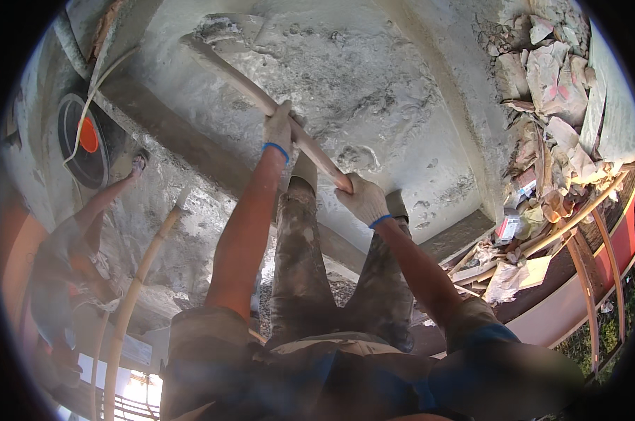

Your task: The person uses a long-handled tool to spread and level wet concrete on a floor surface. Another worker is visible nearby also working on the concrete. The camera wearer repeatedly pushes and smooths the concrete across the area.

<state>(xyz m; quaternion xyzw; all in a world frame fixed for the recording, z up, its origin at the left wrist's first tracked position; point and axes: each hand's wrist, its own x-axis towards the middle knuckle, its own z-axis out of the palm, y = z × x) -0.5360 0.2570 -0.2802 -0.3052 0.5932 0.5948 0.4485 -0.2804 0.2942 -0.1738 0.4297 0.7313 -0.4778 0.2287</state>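
Mix progress: grey mix [331, 77] covers much of the shallow trough [166, 130]; smooth, wet-looking stretches lie beside rough, lumpy ones, so spreading or working looks under way, not finished (judgement). Left to do, likely: the lumpy middle and the pitted patch in front of the right hand [365, 200]. Exact share done: cannot tell.
Long-handled tool: runs slantwise across the trough, far end upper left, near end at the right hand; wooden handle [233, 76] pale and smeared.
Tool head [244, 28]: down at the mix, partly coated; exact type unclear.
Left hand [279, 130]: pale glove, blue cuff, farther up the handle; fingers wrapped round it, not spread. Fingertips partly hidden.
Right hand: same glove type, near the handle's lower end; fingers curled closed about the wood, no visible gap.
Grip spacing: hands well apart, both on the one handle, neither touching the mix.
Trough's right side: torn paper bags [556, 84] and scraps piled beyond the ledge.
Far left: black bucket [72, 133] with an orange piece [88, 135] in it; co-worker [54, 266] near the rim of view, blurred, action unclear.
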